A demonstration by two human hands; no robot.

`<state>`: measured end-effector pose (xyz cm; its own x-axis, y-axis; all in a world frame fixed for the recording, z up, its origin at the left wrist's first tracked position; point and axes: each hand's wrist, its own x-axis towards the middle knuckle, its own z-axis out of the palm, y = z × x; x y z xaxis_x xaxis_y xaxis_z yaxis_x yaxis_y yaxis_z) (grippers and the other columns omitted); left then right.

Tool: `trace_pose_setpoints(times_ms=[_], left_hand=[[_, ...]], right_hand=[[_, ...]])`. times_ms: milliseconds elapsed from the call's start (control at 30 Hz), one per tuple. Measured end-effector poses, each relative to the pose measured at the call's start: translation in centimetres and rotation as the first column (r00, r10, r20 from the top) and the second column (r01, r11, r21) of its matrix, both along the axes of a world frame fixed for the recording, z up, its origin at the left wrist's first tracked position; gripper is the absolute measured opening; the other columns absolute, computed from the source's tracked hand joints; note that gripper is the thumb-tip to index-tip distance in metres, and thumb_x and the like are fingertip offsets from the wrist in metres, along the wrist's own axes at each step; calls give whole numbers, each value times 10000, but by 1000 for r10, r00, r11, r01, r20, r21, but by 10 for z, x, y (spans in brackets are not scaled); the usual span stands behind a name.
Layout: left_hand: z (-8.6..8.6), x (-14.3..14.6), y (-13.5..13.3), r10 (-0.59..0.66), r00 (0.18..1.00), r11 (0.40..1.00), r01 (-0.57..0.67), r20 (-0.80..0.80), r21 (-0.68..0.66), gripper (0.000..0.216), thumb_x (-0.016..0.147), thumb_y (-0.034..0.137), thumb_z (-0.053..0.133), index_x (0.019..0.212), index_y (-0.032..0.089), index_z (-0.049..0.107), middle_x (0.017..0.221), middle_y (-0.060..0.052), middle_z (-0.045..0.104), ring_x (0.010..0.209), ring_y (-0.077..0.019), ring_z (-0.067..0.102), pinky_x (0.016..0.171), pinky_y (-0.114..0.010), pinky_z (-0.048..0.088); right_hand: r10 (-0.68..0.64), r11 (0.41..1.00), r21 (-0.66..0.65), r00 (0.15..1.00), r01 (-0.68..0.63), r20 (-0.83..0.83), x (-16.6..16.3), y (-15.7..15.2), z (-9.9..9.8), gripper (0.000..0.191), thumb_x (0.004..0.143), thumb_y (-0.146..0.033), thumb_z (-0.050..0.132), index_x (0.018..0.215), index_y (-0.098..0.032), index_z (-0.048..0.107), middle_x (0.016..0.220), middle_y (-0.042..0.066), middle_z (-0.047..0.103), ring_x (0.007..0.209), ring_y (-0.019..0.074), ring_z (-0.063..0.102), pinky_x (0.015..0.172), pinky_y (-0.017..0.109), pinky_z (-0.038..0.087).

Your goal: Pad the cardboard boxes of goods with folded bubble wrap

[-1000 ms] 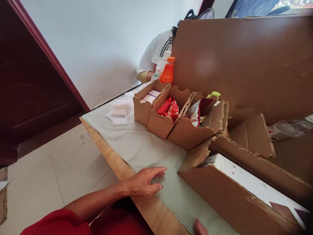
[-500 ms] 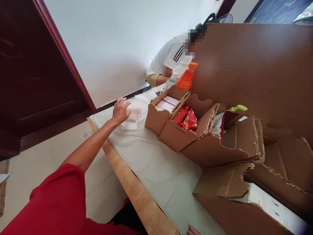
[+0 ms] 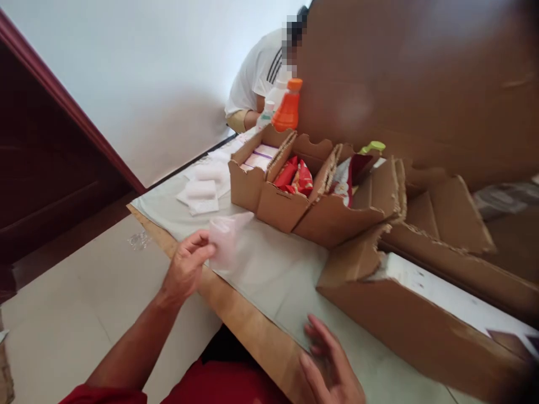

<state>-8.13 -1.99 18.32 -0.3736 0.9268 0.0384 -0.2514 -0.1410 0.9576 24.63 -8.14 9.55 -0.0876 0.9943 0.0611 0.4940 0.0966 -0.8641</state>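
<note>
1. The left hand (image 3: pixel 189 264) pinches the near side of a clear sheet (image 3: pixel 225 241) between thumb and fingers, by the table's near edge.
2. The sheet stands up from the grip, partly blurred, with 1 corner pointing toward the boxes; I cannot tell whether its lower part touches the cloth (image 3: pixel 269 286).
3. The right hand (image 3: pixel 334 370) is spread, thumb apart from loosely curled, blurred fingers, near the table's wooden edge (image 3: pixel 238 314) and beside the long box (image 3: pixel 404 325).
4. Beyond the left hand, a pile of pale wraps (image 3: pixel 201 191) lies on the cloth, apart from the sheet.
5. To the right of the wraps, 3 cardboard boxes stand in a row: the 1st box (image 3: pixel 248 191) holds white packs (image 3: pixel 261 157) with purple lines, the 2nd box (image 3: pixel 275 210) red bags (image 3: pixel 301 178), the 3rd box (image 3: pixel 332 227) a red and white bag (image 3: pixel 344 180).
6. The long box, nearest the person, holds a white carton (image 3: pixel 425 283).
7. Behind the row stand an orange bottle (image 3: pixel 287 112) and a clear bottle (image 3: pixel 266 115); a green cap (image 3: pixel 374 147) shows behind the 3rd box.
8. Farther back, a co-worker (image 3: pixel 256 70) in a white shirt with 3 dark stripes leans behind a tall cardboard panel (image 3: pixel 404 73).
</note>
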Motion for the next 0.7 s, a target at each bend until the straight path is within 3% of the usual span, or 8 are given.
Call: trace_pose_setpoints(times_ms=[167,233,300,367,467,567,633,700], left_hand=[[-19,90,-23,-320,809,895,429,492,-123,216,685,339,820,805,172,752,665,-3,686,617,-141,605,610,-240,450],[-19,116,-31,-407,694,811,574,594,-115,238,672,320,836,844,171,764,688,-10,704,664,-156,639,649,-247,474],[-21,133,-35,-466,622,732,671,629,-120,253,694,308,839,894,171,766,743,-21,731,739,-178,677,705,-260,497],[-27,141,-34,-495,624,702,697,605,-145,262,766,343,807,960,175,754,856,-47,761,867,-220,710,792,-299,518],[-40,143,-27,-478,737,769,614,478,-179,397,877,506,696,1136,205,703,1120,-96,758,1141,-295,670,980,-411,497],[-38,140,-22,-501,859,846,512,111,-149,526,871,502,705,1319,239,621,1386,-119,654,1357,-324,539,1152,-490,382],[-23,144,-22,-548,803,835,543,-233,-95,618,838,379,759,1415,269,563,1526,-111,545,1463,-328,430,1224,-510,293],[-2,155,-20,-575,641,756,654,-507,-29,752,799,302,796,1489,286,499,1595,-104,468,1537,-328,316,1260,-519,237]], right_hand=[[-5,995,-91,916,-34,-402,-6,14,14,943,788,-707,732,1578,-349,363,1632,109,411,1444,334,473,1079,474,506],[-72,987,-161,822,-25,-566,2,12,15,1018,726,-748,761,1576,-347,366,1605,120,453,1424,332,500,1075,480,508],[-160,972,-233,754,9,-637,13,5,18,894,701,-705,808,1461,-315,545,1407,122,654,1235,319,659,975,448,573],[-270,957,-258,736,133,-621,28,-7,26,580,720,-627,832,1165,-265,754,1088,96,793,943,277,756,813,381,622],[-363,930,-150,782,334,-507,53,-23,48,296,790,-518,810,883,-238,814,864,62,808,742,225,750,681,307,620],[-259,961,29,929,276,-264,72,-28,78,173,858,-405,759,911,-250,815,839,31,799,712,197,735,638,267,596],[-121,986,104,990,128,-68,76,-24,99,145,908,-346,699,870,-244,794,749,9,754,628,164,678,570,246,544],[49,985,160,997,-58,61,74,-20,118,222,958,-295,617,790,-233,749,656,-7,672,566,141,596,531,247,489]])
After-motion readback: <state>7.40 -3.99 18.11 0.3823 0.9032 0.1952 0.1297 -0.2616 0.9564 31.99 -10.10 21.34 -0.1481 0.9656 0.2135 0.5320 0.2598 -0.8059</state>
